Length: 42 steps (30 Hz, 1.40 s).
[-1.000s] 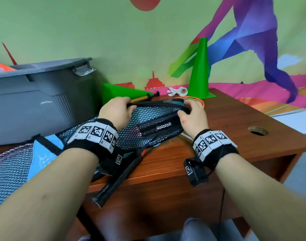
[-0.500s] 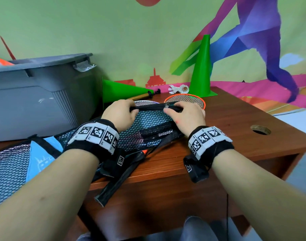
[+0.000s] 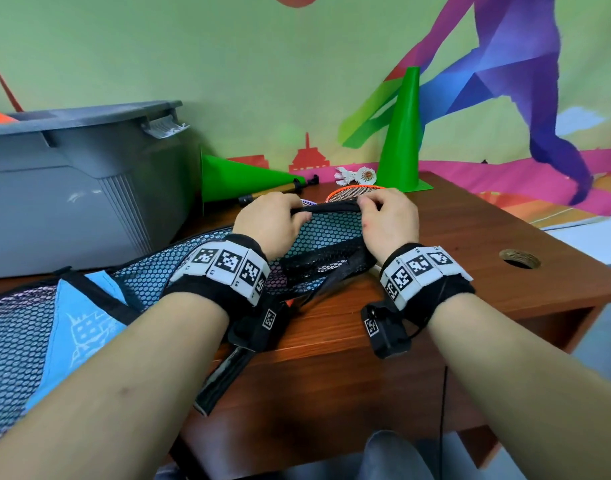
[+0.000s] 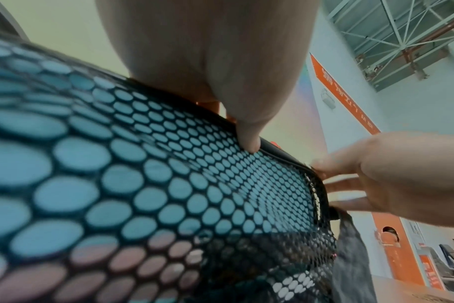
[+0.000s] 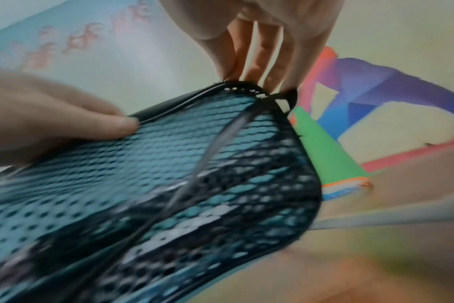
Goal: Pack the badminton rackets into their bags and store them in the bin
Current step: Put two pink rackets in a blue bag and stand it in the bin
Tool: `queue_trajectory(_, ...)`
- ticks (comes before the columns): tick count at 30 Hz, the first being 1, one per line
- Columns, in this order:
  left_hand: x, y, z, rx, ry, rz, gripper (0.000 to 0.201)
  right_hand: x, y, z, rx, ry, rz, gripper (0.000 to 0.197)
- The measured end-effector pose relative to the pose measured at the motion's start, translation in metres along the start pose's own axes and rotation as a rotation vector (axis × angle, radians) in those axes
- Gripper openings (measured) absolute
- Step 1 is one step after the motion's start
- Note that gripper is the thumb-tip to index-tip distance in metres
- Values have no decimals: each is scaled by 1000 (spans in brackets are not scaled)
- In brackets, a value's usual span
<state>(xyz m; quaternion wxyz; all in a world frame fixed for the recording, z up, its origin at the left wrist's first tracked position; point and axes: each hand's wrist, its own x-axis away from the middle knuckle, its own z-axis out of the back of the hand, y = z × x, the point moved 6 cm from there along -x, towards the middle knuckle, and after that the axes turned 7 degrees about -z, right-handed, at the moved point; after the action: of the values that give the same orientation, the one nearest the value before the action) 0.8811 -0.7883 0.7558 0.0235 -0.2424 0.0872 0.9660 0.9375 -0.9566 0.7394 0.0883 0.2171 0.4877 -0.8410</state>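
Observation:
A black mesh racket bag (image 3: 332,233) with a blue panel (image 3: 82,323) lies across the table toward the left. My left hand (image 3: 269,220) and right hand (image 3: 387,216) both pinch its black top rim, close together. In the left wrist view my left thumb (image 4: 246,135) presses the rim of the bag (image 4: 143,194). The right wrist view shows my right fingers (image 5: 259,57) gripping a corner of the bag (image 5: 169,174), with a thin shaft behind the mesh. An orange racket head (image 3: 352,192) and a pale one (image 3: 307,201) lie just beyond the rim. The grey bin (image 3: 72,188) stands at the left.
Two green cones, one upright (image 3: 403,133) and one lying down (image 3: 238,178), stand at the back with shuttlecocks (image 3: 356,174) and a small pump (image 3: 273,192). A black strap (image 3: 224,379) hangs over the table's front edge. A cable hole (image 3: 519,258) is at the right.
My hands have moved closer together along the bag's rim. The rim has drawn back toward me, so more of the orange racket head shows beyond it.

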Motion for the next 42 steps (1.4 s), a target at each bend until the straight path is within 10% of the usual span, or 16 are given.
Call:
queue_trajectory(8,0,-14,10,51,66,24,21,-20,67,-10,86,-255,-379,36)
queue_trajectory(13,-1,-14,19,52,143,36,22,-8,67,-21,-281,-204,-486,40)
queue_trajectory(21,1,-13,51,188,244,64,24,30,45,-70,-747,-553,-720,123)
queue_trajectory(27,9,-7,90,282,353,81,22,63,-2,-101,-1085,-785,-695,46)
queue_trajectory(35,41,-27,131,336,391,128,21,92,-68,-112,-1302,-827,-679,43)
queue_trajectory(42,83,-44,167,499,399,168,15,113,-108,-118,-1095,-716,-576,85)
